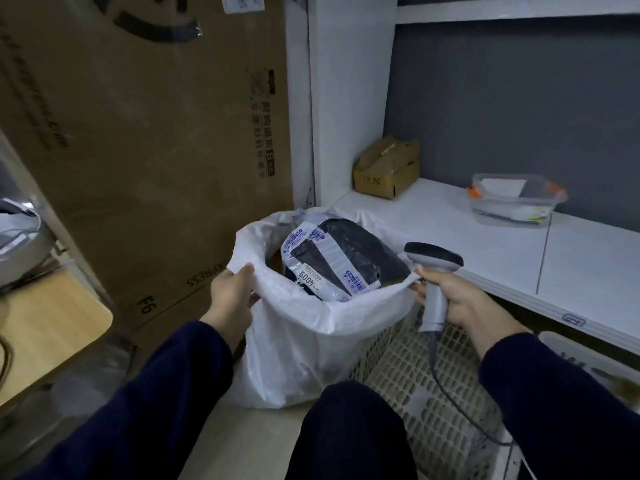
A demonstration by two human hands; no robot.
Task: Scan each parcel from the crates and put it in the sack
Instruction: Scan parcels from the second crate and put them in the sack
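Head view, parcel (pixel 341 259) in sack (pixel 311 341), between left hand (pixel 232 292), right hand (pixel 457 299)

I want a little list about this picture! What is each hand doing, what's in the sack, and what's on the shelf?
left hand: grips the rim of the sack
right hand: holds the scanner by its handle
sack: white, open, next to the crate
parcel: black, taped, labelled, sticking out of the sack's top
shelf: small cardboard box, clear plastic tub

Head-worn, down onto sack (pixel 311 344) (close)
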